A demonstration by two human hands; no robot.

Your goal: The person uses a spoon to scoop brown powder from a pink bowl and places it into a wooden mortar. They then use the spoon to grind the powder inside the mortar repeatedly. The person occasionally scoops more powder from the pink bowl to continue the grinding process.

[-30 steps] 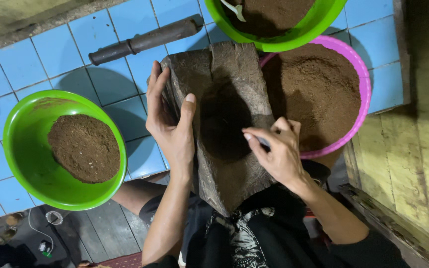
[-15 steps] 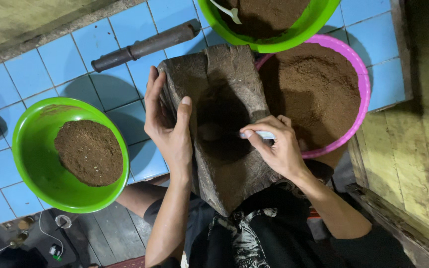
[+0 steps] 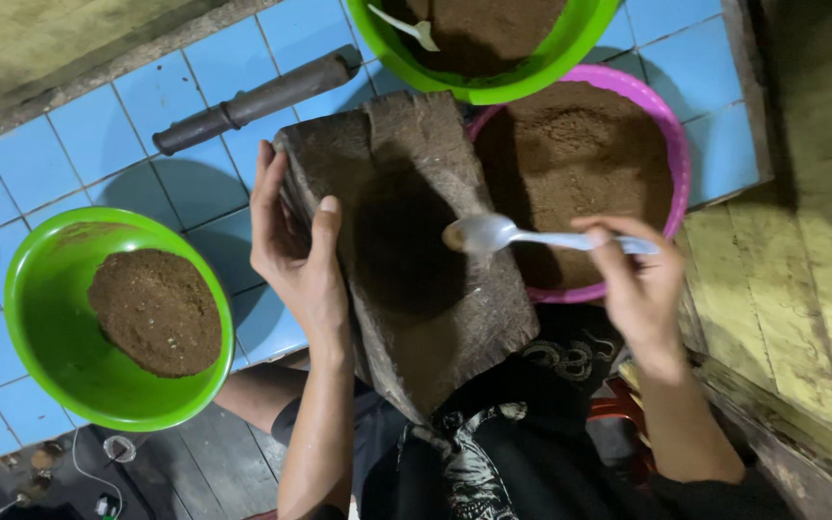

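Observation:
A dark, worn wooden block (image 3: 416,289) with a hollowed middle rests tilted on my lap and against the tiled ledge. My left hand (image 3: 296,255) grips its left edge, thumb on the top face. My right hand (image 3: 637,284) holds a white spoon (image 3: 517,235) by the handle, its bowl hovering over the block's right side with a bit of brown powder in it. Just behind the spoon sits a pink basin (image 3: 671,144) full of brown powder.
A green bowl (image 3: 50,318) with a mound of brown powder sits at the left on blue tiles (image 3: 98,125). Another green bowl (image 3: 493,91) with powder and a white spoon stands at the top. A dark wooden pestle (image 3: 257,101) lies behind the block. Yellowish wall at right.
My right hand has lifted off the block's hollow and swung right, bringing the white spoon into full view above the block's right edge. My left hand keeps its grip.

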